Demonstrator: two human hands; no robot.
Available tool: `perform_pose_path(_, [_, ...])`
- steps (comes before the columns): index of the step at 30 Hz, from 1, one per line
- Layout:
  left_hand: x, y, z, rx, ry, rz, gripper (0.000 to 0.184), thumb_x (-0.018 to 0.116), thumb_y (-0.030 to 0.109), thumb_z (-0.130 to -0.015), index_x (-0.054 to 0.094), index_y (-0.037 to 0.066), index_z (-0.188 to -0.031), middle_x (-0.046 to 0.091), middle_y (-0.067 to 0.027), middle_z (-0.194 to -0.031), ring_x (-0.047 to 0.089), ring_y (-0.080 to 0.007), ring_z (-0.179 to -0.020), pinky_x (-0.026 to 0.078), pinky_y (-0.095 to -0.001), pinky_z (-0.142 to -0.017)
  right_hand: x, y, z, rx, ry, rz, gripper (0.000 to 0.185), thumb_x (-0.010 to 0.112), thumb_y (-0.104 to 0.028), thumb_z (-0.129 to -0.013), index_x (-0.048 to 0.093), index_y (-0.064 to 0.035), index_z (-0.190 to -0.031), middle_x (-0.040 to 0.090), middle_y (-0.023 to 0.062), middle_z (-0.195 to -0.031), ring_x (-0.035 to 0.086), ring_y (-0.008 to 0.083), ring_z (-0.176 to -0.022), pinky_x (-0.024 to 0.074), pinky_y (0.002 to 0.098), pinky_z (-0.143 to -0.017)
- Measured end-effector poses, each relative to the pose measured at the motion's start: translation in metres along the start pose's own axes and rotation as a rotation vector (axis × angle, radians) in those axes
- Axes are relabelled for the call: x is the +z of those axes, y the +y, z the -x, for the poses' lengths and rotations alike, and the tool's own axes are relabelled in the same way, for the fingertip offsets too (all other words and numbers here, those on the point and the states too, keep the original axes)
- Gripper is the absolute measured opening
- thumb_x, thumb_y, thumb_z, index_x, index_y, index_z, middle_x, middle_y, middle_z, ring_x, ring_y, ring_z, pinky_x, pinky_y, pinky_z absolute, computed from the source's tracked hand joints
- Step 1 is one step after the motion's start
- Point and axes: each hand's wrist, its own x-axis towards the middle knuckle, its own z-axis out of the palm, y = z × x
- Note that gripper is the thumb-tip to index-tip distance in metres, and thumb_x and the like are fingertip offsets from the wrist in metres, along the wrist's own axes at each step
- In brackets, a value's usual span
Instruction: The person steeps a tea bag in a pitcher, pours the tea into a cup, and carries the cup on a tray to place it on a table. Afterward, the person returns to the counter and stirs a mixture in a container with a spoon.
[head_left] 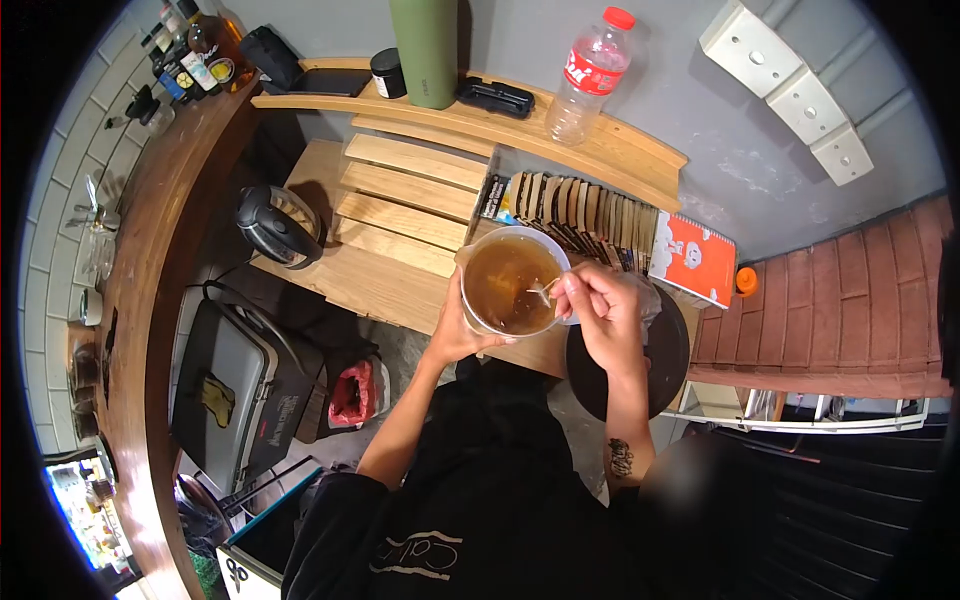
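Mid-frame, the jug (550, 246) is cupped by the left hand (458, 325) — best kept level. A pale strip (543, 291) is pinched by the right hand (603, 305).

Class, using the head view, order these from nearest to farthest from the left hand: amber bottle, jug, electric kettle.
1. Jug: held in the left hand.
2. Electric kettle: to the left.
3. Amber bottle: upper left, on the counter.

Kettle (275, 228) left of jug (547, 243)
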Motion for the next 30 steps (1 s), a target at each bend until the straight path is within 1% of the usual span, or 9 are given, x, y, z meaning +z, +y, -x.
perform_pose_path(2, [0.000, 0.002, -0.001, 0.009, 0.014, -0.017, 0.135, 0.098, 0.029, -0.049, 0.013, 0.000, -0.150, 0.038, -0.0177, -0.146, 0.040, -0.0292, -0.136, 0.035, -0.0427, -0.112, 0.001, 0.015, 0.004, 0.068, 0.018, -0.053, 0.018, 0.053, -0.006, -0.099, 0.062, 0.0077, -0.091, 0.063, 0.0070, -0.087, 0.058, 0.0080, -0.068, 0.0473, 0.0225, -0.061])
perform_pose_path(6, [-0.003, -0.002, 0.004, 0.022, 0.036, -0.140, 0.135, 0.098, 0.029, -0.050, 0.013, 0.000, -0.150, 0.039, -0.0174, -0.144, 0.040, -0.0291, -0.136, 0.035, -0.0428, -0.112, -0.003, -0.025, -0.005, -0.053, 0.062, -0.040, 0.017, 0.055, -0.006, -0.099, 0.063, 0.0077, -0.091, 0.063, 0.0080, -0.087, 0.058, 0.0090, -0.069, 0.0478, 0.0225, -0.063])
perform_pose_path(8, [0.000, 0.001, 0.002, 0.013, 0.027, -0.064, 0.135, 0.098, 0.029, -0.049, 0.013, 0.000, -0.150, 0.039, -0.0176, -0.144, 0.040, -0.0292, -0.135, 0.035, -0.0428, -0.112, -0.004, -0.032, -0.007, -0.100, 0.053, -0.047, 0.016, 0.054, -0.004, -0.098, 0.063, 0.0077, -0.091, 0.063, 0.0082, -0.087, 0.058, 0.0091, -0.070, 0.0480, 0.0226, -0.063])
perform_pose_path(10, [0.002, 0.002, 0.001, 0.003, 0.027, 0.016, 0.136, 0.098, 0.029, -0.049, 0.013, 0.000, -0.150, 0.039, -0.0178, -0.144, 0.040, -0.0293, -0.135, 0.035, -0.0428, -0.112, -0.003, -0.016, -0.009, -0.087, 0.007, -0.041, 0.016, 0.053, -0.003, -0.098, 0.063, 0.0077, -0.091, 0.063, 0.0082, -0.086, 0.059, 0.0089, -0.070, 0.0480, 0.0225, -0.062])
perform_pose_path(14, [-0.002, -0.001, 0.001, 0.025, 0.028, -0.066, 0.136, 0.098, 0.029, -0.048, 0.013, 0.000, -0.150, 0.039, -0.0178, -0.144, 0.041, -0.0293, -0.135, 0.036, -0.0427, -0.112, 0.003, 0.012, -0.001, 0.067, 0.026, -0.058, 0.015, 0.055, -0.005, -0.098, 0.064, 0.0060, -0.091, 0.064, 0.0083, -0.089, 0.058, 0.0090, -0.070, 0.0481, 0.0232, -0.063])
perform_pose_path(20, [-0.001, 0.000, 0.001, 0.017, 0.034, -0.051, 0.136, 0.098, 0.029, -0.048, 0.014, 0.000, -0.150, 0.040, -0.0178, -0.144, 0.042, -0.0302, -0.134, 0.036, -0.0428, -0.111, -0.001, -0.035, -0.008, -0.098, 0.000, -0.049, 0.015, 0.055, -0.004, -0.098, 0.064, 0.0074, -0.094, 0.064, 0.0087, -0.091, 0.059, 0.0092, -0.071, 0.0479, 0.0224, -0.064])
perform_pose_path(24, [-0.002, 0.002, 0.000, 0.012, 0.017, -0.084, 0.137, 0.098, 0.032, -0.047, 0.013, 0.000, -0.150, 0.041, -0.0185, -0.143, 0.042, -0.0306, -0.134, 0.037, -0.0429, -0.111, 0.006, 0.003, -0.006, 0.046, -0.021, -0.046, 0.014, 0.056, -0.005, -0.098, 0.064, 0.0064, -0.096, 0.065, 0.0076, -0.091, 0.058, 0.0084, -0.071, 0.0477, 0.0227, -0.065])
perform_pose_path(26, [-0.002, -0.005, 0.003, 0.007, 0.041, -0.103, 0.137, 0.098, 0.032, -0.047, 0.014, 0.000, -0.150, 0.042, -0.0185, -0.143, 0.042, -0.0305, -0.134, 0.037, -0.0430, -0.111, 0.006, 0.005, -0.006, 0.032, -0.012, -0.079, 0.014, 0.056, -0.005, -0.098, 0.064, 0.0064, -0.096, 0.065, 0.0076, -0.091, 0.058, 0.0086, -0.071, 0.0474, 0.0229, -0.065])
perform_pose_path(30, [-0.002, 0.001, 0.000, 0.025, 0.038, -0.084, 0.137, 0.098, 0.031, -0.047, 0.013, 0.000, -0.150, 0.043, -0.0187, -0.142, 0.043, -0.0308, -0.133, 0.037, -0.0436, -0.111, 0.005, -0.037, -0.007, -0.054, -0.012, -0.009, 0.014, 0.051, 0.001, -0.098, 0.063, 0.0079, -0.094, 0.063, 0.0087, -0.091, 0.058, 0.0093, -0.072, 0.0469, 0.0234, -0.065])
